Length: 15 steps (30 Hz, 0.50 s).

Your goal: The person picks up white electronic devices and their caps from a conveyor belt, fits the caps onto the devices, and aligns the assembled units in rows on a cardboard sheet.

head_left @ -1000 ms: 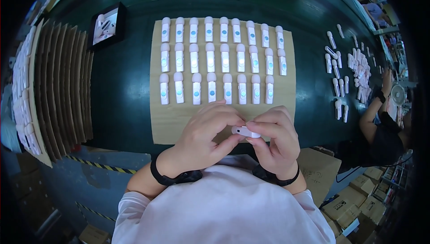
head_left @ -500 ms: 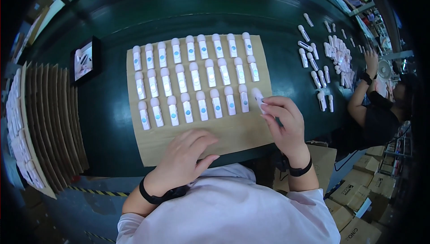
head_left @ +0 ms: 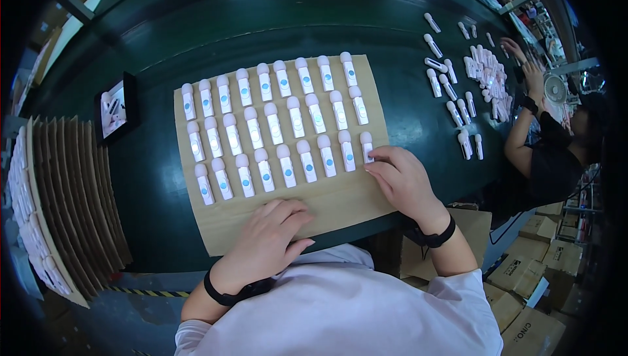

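Observation:
My right hand [head_left: 404, 183] pinches a small white wand-shaped device [head_left: 366, 139] with a rounded pale pink head. That device is at the right end of the nearest row on a brown cardboard sheet [head_left: 261, 222]. Three rows of similar devices [head_left: 286, 168] lie on the sheet, heads pointing away from me, many with a blue or pale round spot. Holding nothing, my left hand [head_left: 267, 237] hovers or rests at the sheet's near edge, its fingers loosely bent and thumb apart; contact is unclear.
Loose devices [head_left: 487, 71] lie piled and scattered on the dark green table [head_left: 405, 114] at right, beside a co-worker's arm [head_left: 523, 117]. At left are a black-framed picture or screen [head_left: 124, 130] and a stack of cardboard sheets [head_left: 72, 192]. Cartons [head_left: 517, 277] stand lower right.
My right hand has moved left and slightly down, bringing the tilted device into line at the end of the nearest row. My left hand stays near the sheet's edge. The view has shifted slightly.

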Motion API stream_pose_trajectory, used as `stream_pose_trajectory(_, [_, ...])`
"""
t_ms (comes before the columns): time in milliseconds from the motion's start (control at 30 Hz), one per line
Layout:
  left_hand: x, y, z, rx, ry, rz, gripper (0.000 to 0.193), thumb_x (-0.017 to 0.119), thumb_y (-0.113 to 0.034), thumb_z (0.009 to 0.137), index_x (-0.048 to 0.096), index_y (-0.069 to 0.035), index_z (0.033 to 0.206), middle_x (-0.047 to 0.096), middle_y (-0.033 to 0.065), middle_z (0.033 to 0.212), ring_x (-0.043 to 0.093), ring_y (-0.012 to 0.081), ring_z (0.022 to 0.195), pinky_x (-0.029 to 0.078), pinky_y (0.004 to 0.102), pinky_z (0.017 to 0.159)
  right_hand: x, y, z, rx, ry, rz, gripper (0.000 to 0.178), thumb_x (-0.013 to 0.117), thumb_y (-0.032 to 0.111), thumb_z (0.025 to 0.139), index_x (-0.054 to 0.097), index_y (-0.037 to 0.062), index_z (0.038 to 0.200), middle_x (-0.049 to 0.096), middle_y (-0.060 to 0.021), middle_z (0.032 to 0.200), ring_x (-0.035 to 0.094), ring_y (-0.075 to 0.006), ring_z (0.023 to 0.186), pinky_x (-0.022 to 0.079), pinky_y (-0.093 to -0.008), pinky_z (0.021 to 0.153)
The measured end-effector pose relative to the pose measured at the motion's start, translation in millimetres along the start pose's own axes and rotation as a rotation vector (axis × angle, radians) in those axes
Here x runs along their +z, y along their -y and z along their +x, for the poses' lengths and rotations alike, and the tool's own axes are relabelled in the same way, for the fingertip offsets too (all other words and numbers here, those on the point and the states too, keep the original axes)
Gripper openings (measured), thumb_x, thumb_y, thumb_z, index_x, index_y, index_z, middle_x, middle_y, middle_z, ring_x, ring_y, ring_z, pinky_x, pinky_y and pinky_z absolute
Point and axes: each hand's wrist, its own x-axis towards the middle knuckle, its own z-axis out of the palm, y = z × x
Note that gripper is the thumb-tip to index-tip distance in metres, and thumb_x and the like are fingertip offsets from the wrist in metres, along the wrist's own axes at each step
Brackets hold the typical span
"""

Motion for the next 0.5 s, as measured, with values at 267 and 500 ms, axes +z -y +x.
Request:
stream_pose_trajectory(267, [-5, -7, 2, -0.021, 0.059, 0.018, 0.036, 0.074, -0.019, 0.082, 0.063, -0.004, 0.114, 0.058, 0.0108, 0.120, 0.053, 0.0319, 0.112, 0.044, 0.0421, 0.096, -15, -14, 9, 0.042, -0.003, 0.140, 0.016, 0.072, 0.001, 0.079, 0.067, 0.0048, 0.094, 0.064, -0.0111, 0.108, 0.064, -0.0295, 0.096, 0.052, -0.0362, 0.081])
stream_pose_trajectory(500, [-6, -9, 2, -0.016, 0.051, 0.025, 0.035, 0.074, -0.018, 0.082, 0.063, -0.004, 0.113, 0.059, 0.0109, 0.119, 0.055, 0.0319, 0.111, 0.045, 0.0418, 0.095, -39, -94, 6, 0.295, -0.222, -0.044, 0.010, 0.068, 0.007, 0.087, 0.066, 0.0000, 0.095, 0.065, -0.0135, 0.104, 0.064, -0.0300, 0.096, 0.051, -0.0366, 0.083])
